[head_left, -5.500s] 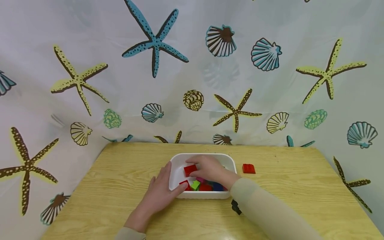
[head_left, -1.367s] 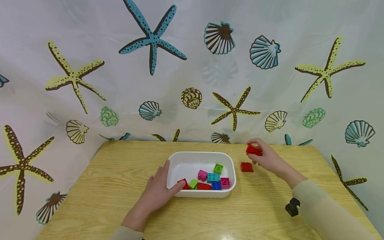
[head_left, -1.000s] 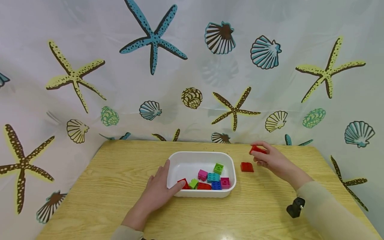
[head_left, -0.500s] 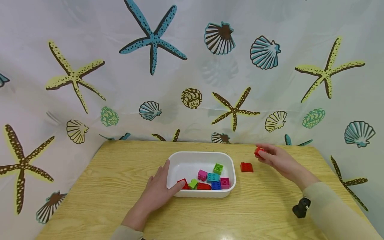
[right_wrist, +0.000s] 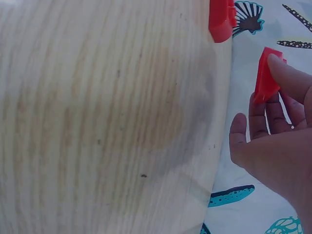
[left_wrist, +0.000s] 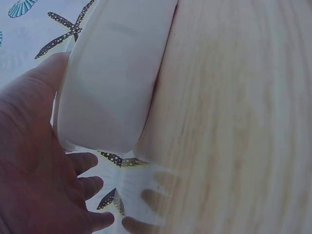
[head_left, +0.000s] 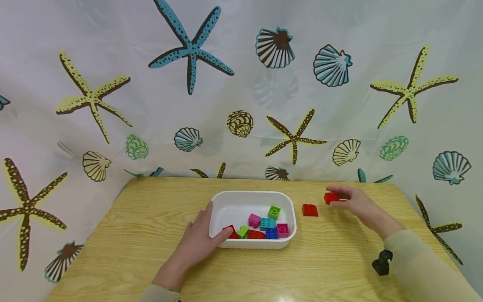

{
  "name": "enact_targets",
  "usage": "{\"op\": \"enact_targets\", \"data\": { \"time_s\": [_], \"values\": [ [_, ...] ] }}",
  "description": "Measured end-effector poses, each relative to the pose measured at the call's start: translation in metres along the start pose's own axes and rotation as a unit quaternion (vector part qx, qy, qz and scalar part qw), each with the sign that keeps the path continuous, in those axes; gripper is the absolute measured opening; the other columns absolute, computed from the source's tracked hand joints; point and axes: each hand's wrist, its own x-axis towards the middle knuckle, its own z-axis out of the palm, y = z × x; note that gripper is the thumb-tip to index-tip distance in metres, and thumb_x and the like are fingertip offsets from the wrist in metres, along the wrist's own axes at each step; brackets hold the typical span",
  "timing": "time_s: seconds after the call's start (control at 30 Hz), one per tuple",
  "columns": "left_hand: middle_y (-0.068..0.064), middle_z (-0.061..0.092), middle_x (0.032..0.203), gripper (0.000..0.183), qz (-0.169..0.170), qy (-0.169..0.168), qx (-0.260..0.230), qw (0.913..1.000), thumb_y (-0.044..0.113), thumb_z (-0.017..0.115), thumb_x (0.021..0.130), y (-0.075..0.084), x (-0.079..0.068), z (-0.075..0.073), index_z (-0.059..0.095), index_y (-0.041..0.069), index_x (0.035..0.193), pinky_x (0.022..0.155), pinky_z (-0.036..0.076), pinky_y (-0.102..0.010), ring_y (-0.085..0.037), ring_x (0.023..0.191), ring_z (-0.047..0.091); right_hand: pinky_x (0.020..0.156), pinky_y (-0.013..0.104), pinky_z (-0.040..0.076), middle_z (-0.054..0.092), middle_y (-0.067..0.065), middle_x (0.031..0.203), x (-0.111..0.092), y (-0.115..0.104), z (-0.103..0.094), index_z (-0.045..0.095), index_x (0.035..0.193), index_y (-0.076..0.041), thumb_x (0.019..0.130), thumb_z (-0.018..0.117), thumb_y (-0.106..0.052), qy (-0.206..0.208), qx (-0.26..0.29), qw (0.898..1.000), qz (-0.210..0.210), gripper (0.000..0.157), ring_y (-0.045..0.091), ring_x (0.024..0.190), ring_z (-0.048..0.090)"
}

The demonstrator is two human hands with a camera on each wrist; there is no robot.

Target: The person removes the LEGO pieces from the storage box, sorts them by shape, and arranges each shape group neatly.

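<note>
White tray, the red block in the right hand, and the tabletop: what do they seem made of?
White tray: probably smooth plastic, given its rounded corners. Red block: likely hard, smooth plastic, from its even colour and crisp edges. Tabletop: wood or wood-look laminate; grain shows, with a faint sheen.

- A pale cloth hanging behind the wood-grained table
- One big blue starfish printed up high
- Striped shells and yellow starfish scattered across the cloth

Plain beige sleeves, black wrist camera
</note>
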Motion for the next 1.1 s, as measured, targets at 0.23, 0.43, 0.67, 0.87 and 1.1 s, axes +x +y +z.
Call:
{"op": "enact_targets", "data": {
  "time_s": [0.23, 0.43, 0.67, 0.87, 1.1],
  "values": [
    [-0.024, 0.027, 0.178, 0.116, -0.002, -0.001, -0.001, 1.0000, 0.070, 0.067, 0.101, 0.000, 0.000, 0.000, 0.012, 0.001, 0.176, 0.127, 0.010, -0.077, -0.049, 0.166, 0.016, 0.116, 0.054, 0.047, 0.056, 0.024, 0.159, 0.002, 0.011, 0.002, 0.058, 0.157, -0.002, 0.103, 0.077, -0.006, 0.004, -0.034, 0.999, 0.004, 0.057, 0.043, 0.143, 0.051],
    [-0.024, 0.027, 0.179, 0.116, -0.002, -0.002, 0.000, 1.0000, 0.071, 0.067, 0.101, 0.000, 0.000, 0.000, 0.012, 0.001, 0.176, 0.128, 0.009, -0.077, -0.049, 0.166, 0.016, 0.117, 0.059, 0.044, 0.059, 0.024, 0.154, 0.001, 0.014, 0.004, 0.060, 0.154, -0.002, 0.100, 0.078, -0.002, -0.002, -0.072, 0.997, 0.006, 0.056, 0.043, 0.136, 0.054],
    [-0.024, 0.028, 0.178, 0.116, -0.002, -0.002, -0.003, 1.0000, 0.070, 0.067, 0.101, 0.000, -0.001, -0.001, 0.012, 0.001, 0.176, 0.128, 0.010, -0.077, -0.049, 0.166, 0.016, 0.107, 0.051, 0.048, 0.063, 0.023, 0.145, 0.001, 0.019, 0.008, 0.064, 0.149, 0.000, 0.098, 0.081, -0.001, -0.003, -0.093, 0.996, -0.009, 0.054, 0.038, 0.123, 0.055],
    [-0.023, 0.029, 0.178, 0.115, 0.000, 0.001, -0.001, 1.0000, 0.069, 0.067, 0.101, 0.000, -0.001, -0.001, 0.013, 0.001, 0.176, 0.127, 0.010, -0.077, -0.049, 0.166, 0.016, 0.120, 0.060, 0.042, 0.060, 0.024, 0.152, 0.001, 0.021, 0.010, 0.064, 0.148, 0.001, 0.098, 0.081, -0.001, -0.004, -0.092, 0.996, -0.008, 0.053, 0.043, 0.135, 0.054],
    [-0.023, 0.028, 0.179, 0.116, 0.001, -0.002, -0.002, 1.0000, 0.069, 0.067, 0.101, -0.001, -0.001, -0.001, 0.012, 0.001, 0.176, 0.127, 0.010, -0.077, -0.049, 0.166, 0.016, 0.119, 0.061, 0.044, 0.061, 0.024, 0.151, 0.003, 0.026, 0.010, 0.064, 0.148, 0.001, 0.098, 0.082, -0.002, -0.004, -0.099, 0.995, -0.009, 0.053, 0.043, 0.136, 0.056]
  ]
}}
